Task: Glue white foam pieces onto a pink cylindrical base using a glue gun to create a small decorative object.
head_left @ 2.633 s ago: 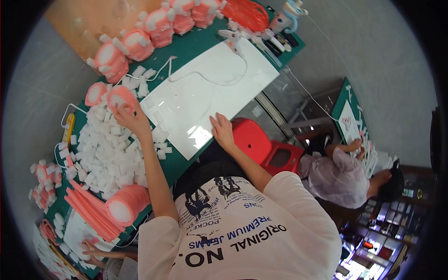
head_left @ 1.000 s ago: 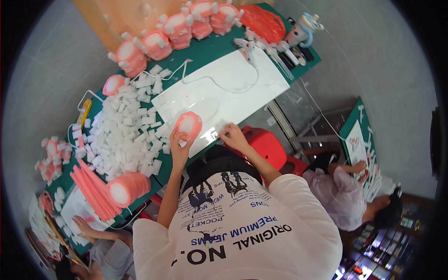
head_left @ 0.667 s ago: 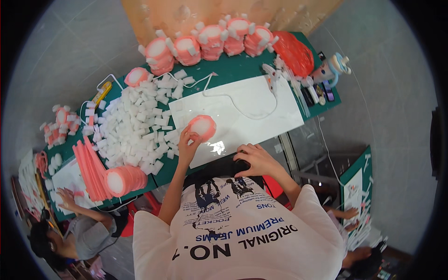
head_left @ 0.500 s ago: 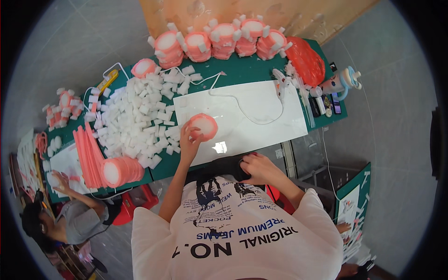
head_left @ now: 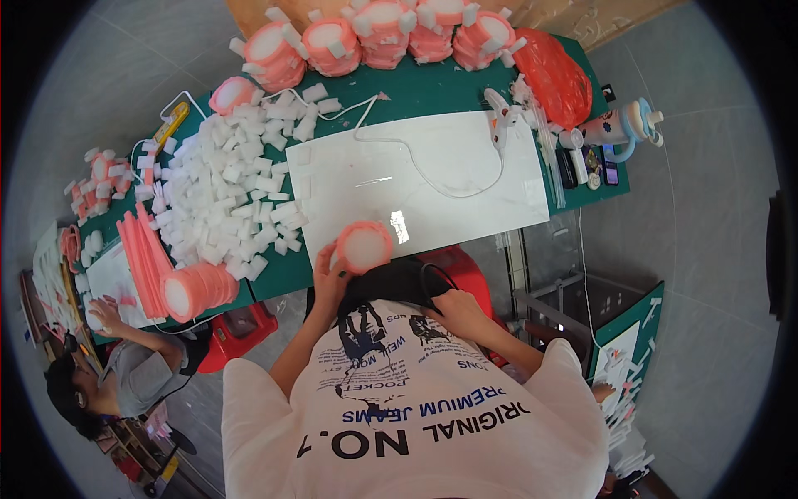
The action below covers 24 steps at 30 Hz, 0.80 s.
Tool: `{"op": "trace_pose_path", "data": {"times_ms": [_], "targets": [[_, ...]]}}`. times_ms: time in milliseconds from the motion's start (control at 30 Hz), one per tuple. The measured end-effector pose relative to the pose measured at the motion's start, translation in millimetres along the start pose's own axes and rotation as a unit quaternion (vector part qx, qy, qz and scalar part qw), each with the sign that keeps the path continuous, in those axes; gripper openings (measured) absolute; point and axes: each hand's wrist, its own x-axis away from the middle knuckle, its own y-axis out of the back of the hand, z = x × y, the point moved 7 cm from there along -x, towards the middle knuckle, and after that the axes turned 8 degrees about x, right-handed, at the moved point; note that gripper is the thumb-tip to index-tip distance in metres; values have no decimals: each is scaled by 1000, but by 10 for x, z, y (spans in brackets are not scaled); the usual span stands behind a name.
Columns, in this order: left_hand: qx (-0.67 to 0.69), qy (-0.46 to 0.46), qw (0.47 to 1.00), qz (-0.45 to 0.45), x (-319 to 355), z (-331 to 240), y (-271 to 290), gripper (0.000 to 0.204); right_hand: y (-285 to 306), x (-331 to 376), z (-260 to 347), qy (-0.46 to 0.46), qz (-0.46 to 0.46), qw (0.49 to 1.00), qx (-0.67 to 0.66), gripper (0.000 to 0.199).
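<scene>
My left hand [head_left: 329,276] grips the left edge of a round foam piece [head_left: 366,249], white in the middle with a pink rim. That piece is at the near edge of a white board [head_left: 432,183], just above the black cloth at my waist [head_left: 382,284]. My right hand [head_left: 455,313] rests low at my right hip against the black cloth. Its fingers are partly hidden there, so what they hold, if anything, does not show. A white glue gun [head_left: 499,125] with a white cord lies at the board's far right.
A heap of white foam blocks [head_left: 229,183] lies left of the board. Stacks of pink-rimmed rounds [head_left: 332,50] line the far edge, beside a red plastic bag [head_left: 555,79]. Pink strips [head_left: 143,258] and a tumbler [head_left: 611,129] flank them. A co-worker [head_left: 137,358] sits at left.
My left hand has drawn the round foam piece nearer to my waist, off the board's middle. My right hand has moved slightly lower at my hip. The whole view has shifted.
</scene>
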Motion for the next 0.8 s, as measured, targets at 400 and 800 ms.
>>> {"op": "trace_pose_path", "data": {"times_ms": [400, 800], "targets": [[113, 181, 966, 144, 95, 176, -549, 33, 314, 375, 43, 87, 67, 993, -30, 29], [111, 119, 982, 100, -205, 124, -300, 36, 275, 38, 44, 58, 62, 996, -40, 25]]}}
